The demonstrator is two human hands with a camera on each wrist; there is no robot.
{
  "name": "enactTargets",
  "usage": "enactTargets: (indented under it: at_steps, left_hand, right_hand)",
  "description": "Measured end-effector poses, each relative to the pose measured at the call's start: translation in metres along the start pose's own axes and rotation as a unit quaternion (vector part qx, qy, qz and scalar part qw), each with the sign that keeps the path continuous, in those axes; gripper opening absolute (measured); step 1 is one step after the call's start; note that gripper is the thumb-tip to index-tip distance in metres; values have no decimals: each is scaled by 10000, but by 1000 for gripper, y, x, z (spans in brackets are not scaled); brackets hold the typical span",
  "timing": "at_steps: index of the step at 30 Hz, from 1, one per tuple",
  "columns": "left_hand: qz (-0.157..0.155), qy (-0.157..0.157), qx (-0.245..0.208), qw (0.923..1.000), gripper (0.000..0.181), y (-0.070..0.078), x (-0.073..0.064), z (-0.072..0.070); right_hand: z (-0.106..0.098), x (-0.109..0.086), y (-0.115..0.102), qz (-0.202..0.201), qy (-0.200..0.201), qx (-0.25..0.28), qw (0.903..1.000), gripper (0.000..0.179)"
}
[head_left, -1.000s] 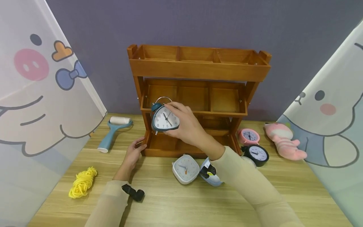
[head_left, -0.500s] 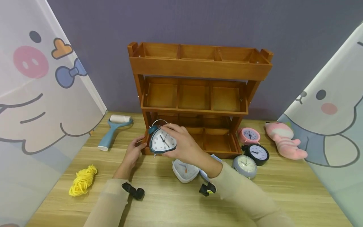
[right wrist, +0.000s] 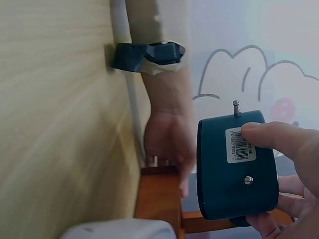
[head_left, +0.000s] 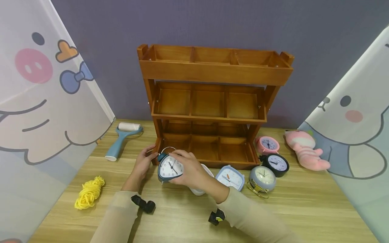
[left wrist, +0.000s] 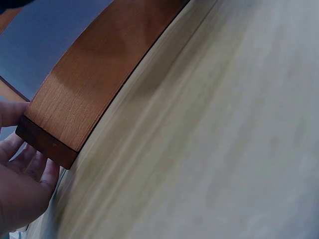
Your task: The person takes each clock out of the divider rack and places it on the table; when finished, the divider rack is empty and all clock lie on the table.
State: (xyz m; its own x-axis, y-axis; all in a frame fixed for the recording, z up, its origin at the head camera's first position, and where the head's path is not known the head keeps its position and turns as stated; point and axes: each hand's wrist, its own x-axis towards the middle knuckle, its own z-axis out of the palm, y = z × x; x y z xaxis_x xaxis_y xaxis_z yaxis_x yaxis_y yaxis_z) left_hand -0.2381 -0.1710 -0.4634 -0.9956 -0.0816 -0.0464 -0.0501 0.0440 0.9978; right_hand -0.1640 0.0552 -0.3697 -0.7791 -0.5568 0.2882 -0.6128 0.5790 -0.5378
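In the head view my right hand (head_left: pixel 194 172) holds a teal rounded-triangle alarm clock (head_left: pixel 171 167) by its right side, its dial facing up toward me. The right wrist view shows the clock's teal underside (right wrist: pixel 224 194) with small metal feet and a barcode sticker; the thumb lies against the sticker, and the clock is off the table. My left hand (head_left: pixel 143 162) grips the front left corner of a three-tier wooden shelf (head_left: pixel 209 119). Seen from the left wrist, thumb and fingers (left wrist: pixel 42 172) lie around that corner of the wood.
Behind my right arm are a white clock (head_left: pixel 198 192) and a blue clock (head_left: pixel 231 178). Grey (head_left: pixel 262 179), black (head_left: pixel 275 164) and pink (head_left: pixel 267 145) clocks stand right of them, near a pink plush toy (head_left: pixel 307 152). A lint roller (head_left: pixel 120 143) and yellow cord (head_left: pixel 89 192) lie left.
My right hand has brought the teal alarm clock down and slightly left, from before the middle tier to the bottom tier's front left. The left hand stays at the shelf corner.
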Motion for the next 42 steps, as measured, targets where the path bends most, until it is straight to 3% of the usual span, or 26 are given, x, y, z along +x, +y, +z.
enactTargets:
  at_steps: [7, 19, 33, 42]
  left_hand:
    - [-45, -5, 58, 10000, 47, 2, -1, 0]
    - [-28, -107, 56, 9999, 48, 2, -3, 0]
    - [-9, -1, 19, 10000, 46, 0, 0, 0]
    - [-15, -7, 28, 10000, 46, 0, 2, -1]
  right_hand:
    - [14, -4, 1, 356, -169, 103, 9992, 81]
    - [41, 0, 17, 297, -616, -539, 9962, 81]
    - [52, 0, 13, 129, -493, -1334, 9898, 83]
    - [51, 1, 9, 421, -810, -1208, 9885, 81]
